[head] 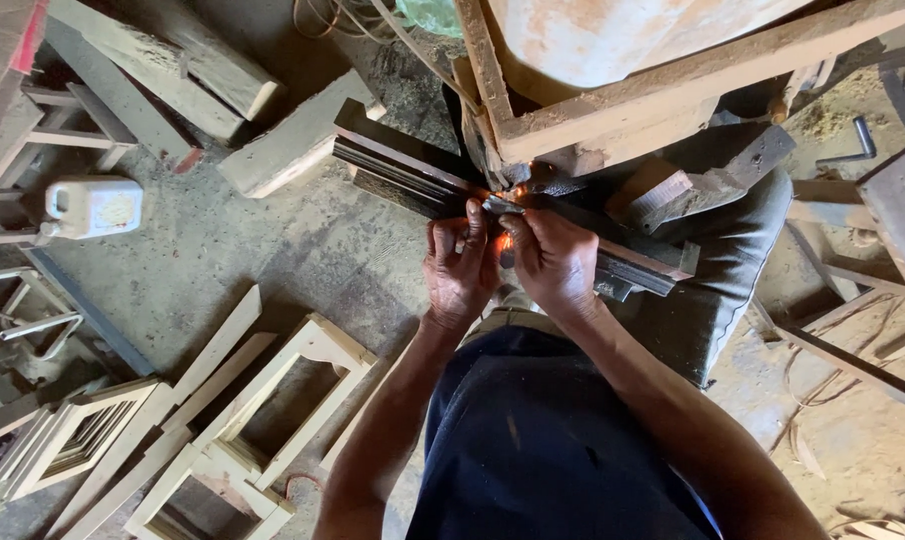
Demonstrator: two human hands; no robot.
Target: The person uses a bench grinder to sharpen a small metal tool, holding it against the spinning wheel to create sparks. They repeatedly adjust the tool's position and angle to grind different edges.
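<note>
A long dark moulded wood strip (403, 168) runs from upper left to right across my lap. My left hand (459, 264) and my right hand (555, 260) are side by side over its middle, fingers curled. Between the fingertips sits a small pale piece, possibly sandpaper (501, 207), pressed on the strip. What exactly each hand grips is partly hidden by the fingers. Below the hands are my dark blue shirt (553, 440) and grey trousers (723, 270).
A rough wooden bench frame (673, 80) stands just beyond the strip. Pale wooden frames (273, 400) and a louvred panel (73, 440) lie on the concrete floor at left, with a white plastic jug (93, 205), timber offcuts (293, 140) and wood shavings (833, 400) around.
</note>
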